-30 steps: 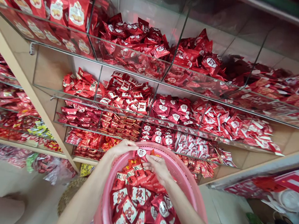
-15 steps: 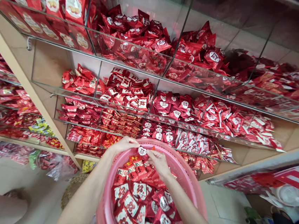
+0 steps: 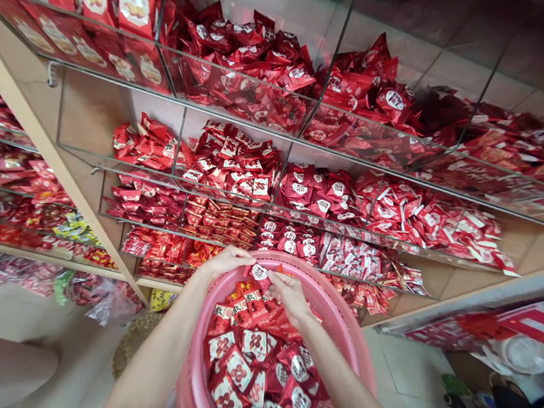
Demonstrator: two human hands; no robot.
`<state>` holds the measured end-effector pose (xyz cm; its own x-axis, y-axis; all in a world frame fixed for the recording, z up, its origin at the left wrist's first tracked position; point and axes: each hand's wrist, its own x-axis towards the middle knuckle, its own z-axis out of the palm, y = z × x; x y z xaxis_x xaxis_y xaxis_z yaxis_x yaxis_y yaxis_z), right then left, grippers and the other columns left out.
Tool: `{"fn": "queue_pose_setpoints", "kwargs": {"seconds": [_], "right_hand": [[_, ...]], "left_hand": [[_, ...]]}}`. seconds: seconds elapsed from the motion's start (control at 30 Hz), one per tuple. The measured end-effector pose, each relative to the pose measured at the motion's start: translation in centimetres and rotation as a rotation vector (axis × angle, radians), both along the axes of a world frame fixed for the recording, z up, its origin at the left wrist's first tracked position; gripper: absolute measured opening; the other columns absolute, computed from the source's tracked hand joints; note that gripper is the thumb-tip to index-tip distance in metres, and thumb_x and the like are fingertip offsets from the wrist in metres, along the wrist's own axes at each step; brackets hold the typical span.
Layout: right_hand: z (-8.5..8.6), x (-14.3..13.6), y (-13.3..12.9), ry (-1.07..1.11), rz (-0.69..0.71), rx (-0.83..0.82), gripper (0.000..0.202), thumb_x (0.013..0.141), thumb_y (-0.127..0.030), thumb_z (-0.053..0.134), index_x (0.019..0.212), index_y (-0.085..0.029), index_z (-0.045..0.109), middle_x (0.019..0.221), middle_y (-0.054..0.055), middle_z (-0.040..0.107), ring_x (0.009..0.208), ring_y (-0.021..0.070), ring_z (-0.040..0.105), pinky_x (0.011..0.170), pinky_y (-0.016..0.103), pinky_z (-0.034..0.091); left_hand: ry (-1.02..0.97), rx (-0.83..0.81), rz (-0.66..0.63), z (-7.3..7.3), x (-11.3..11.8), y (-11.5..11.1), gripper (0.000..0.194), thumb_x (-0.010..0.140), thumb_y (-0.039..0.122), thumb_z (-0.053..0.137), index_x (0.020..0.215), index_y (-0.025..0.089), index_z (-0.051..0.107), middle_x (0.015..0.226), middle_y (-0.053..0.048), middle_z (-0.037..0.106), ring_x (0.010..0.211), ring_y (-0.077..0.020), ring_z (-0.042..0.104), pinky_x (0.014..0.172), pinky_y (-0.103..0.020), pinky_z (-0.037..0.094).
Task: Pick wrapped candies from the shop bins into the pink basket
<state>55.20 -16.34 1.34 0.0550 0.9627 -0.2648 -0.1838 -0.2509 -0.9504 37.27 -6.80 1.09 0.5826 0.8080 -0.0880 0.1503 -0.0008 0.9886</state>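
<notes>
Over the far side of a pink plastic basket (image 3: 364,341), my left hand (image 3: 228,264) and my right hand (image 3: 289,294) pinch a small red packet (image 3: 259,274) between them. A white heart-shaped patch with dark characters faces me on that packet. Below, the basket holds many red wrapped packets in groups. Some have black characters, others show a white square with red round shapes (image 3: 238,373), and more carry white hearts (image 3: 301,402). My forearms cross over the basket and hide part of its contents.
Clear-fronted shelves (image 3: 234,194) full of red packets rise just beyond the basket. Another shelf unit with packets (image 3: 6,169) is at left, with plastic bags (image 3: 104,294) below it. A woven basket (image 3: 133,341) sits on the floor. Black chair legs (image 3: 454,407) and a clear tub (image 3: 527,354) are at right.
The held packet is turned slightly, so its white heart patch shows more fully. Both hands stay in nearly the same place; the view has shifted only a little.
</notes>
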Motion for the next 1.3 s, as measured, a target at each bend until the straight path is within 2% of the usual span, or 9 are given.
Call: {"fn": "queue_pose_setpoints", "kwargs": {"seconds": [0.23,0.43,0.57,0.7,0.8,0.97,1.07,1.17,1.3], "right_hand": [[0.8,0.7,-0.2,-0.017,-0.032,-0.017,0.029,0.061,-0.045,0.072,0.074,-0.019,0.069,0.061,-0.003,0.06,0.05,0.0078,0.05,0.056,0.023,0.048],[2.2,2.3,-0.2,-0.074,-0.027,0.035,0.025,0.062,-0.043,0.071,0.07,-0.019,0.069,0.067,-0.003,0.062,0.056,0.0075,0.052,0.06,0.021,0.047],[4.1,4.7,-1.0,-0.212,0.069,0.029,0.028,0.062,-0.042,0.071,0.074,-0.017,0.07,0.066,-0.001,0.064,0.057,0.0085,0.052,0.058,0.022,0.045],[5.1,8.0,-3.4,-0.345,0.172,0.01,0.034,0.062,-0.038,0.072,0.089,-0.017,0.069,0.073,0.001,0.067,0.058,0.0106,0.055,0.055,0.023,0.043],[5.1,10.3,-5.9,-0.431,0.208,-0.034,0.028,0.064,-0.036,0.07,0.083,-0.016,0.068,0.07,0.002,0.067,0.056,0.011,0.054,0.051,0.023,0.04],[5.2,12.5,-8.8,-0.617,0.262,-0.096,0.016,0.065,-0.028,0.065,0.074,-0.015,0.068,0.063,0.002,0.064,0.055,0.0119,0.054,0.049,0.023,0.039],[5.4,12.6,-9.4,-0.697,0.292,-0.141,0.017,0.066,-0.025,0.062,0.079,-0.014,0.067,0.064,0.002,0.062,0.053,0.011,0.052,0.046,0.022,0.04],[5.3,12.3,-9.4,-0.667,0.366,-0.174,0.017,0.068,-0.027,0.061,0.08,-0.015,0.062,0.07,0.002,0.06,0.058,0.0099,0.053,0.048,0.02,0.043],[4.7,12.3,-9.1,-0.593,0.457,-0.317,0.022,0.07,-0.033,0.06,0.085,-0.017,0.057,0.08,0.001,0.056,0.052,0.0081,0.049,0.044,0.022,0.046]], "left_hand": [[0.047,-0.047,0.019,0.4,0.0,-0.4,0.048,0.067,0.059,0.06,0.074,0.012,0.069,0.063,-0.002,0.062,0.058,-0.0123,0.051,0.058,-0.024,0.037],[0.054,-0.05,0.052,1.2,0.4,-0.7,0.046,0.07,0.059,0.056,0.074,0.015,0.071,0.075,-0.003,0.068,0.069,-0.0145,0.058,0.069,-0.024,0.041],[0.064,-0.094,0.038,1.9,0.5,-0.9,0.046,0.071,0.057,0.056,0.08,0.016,0.073,0.079,-0.004,0.07,0.073,-0.0155,0.059,0.071,-0.025,0.042],[0.102,-0.112,0.071,2.2,0.5,-1.2,0.051,0.07,0.06,0.055,0.085,0.015,0.073,0.069,-0.003,0.068,0.064,-0.0144,0.056,0.066,-0.026,0.042],[0.112,-0.13,0.087,2.3,0.6,-1.4,0.053,0.068,0.062,0.056,0.086,0.015,0.073,0.067,-0.002,0.067,0.062,-0.0145,0.056,0.065,-0.026,0.042],[0.141,-0.07,0.075,2.6,0.7,-1.4,0.053,0.069,0.063,0.054,0.083,0.016,0.074,0.078,-0.003,0.069,0.075,-0.0173,0.059,0.076,-0.027,0.042],[0.144,-0.041,0.059,2.8,0.7,-1.4,0.052,0.069,0.063,0.053,0.083,0.016,0.074,0.081,-0.004,0.07,0.081,-0.0187,0.059,0.082,-0.029,0.04],[0.116,-0.007,0.053,2.8,0.6,-1.4,0.049,0.069,0.061,0.054,0.078,0.017,0.074,0.089,-0.004,0.07,0.09,-0.0205,0.059,0.088,-0.029,0.038],[0.115,-0.024,0.057,2.6,0.6,-1.4,0.048,0.068,0.06,0.055,0.081,0.017,0.074,0.084,-0.004,0.07,0.083,-0.0205,0.06,0.08,-0.029,0.041]]}}
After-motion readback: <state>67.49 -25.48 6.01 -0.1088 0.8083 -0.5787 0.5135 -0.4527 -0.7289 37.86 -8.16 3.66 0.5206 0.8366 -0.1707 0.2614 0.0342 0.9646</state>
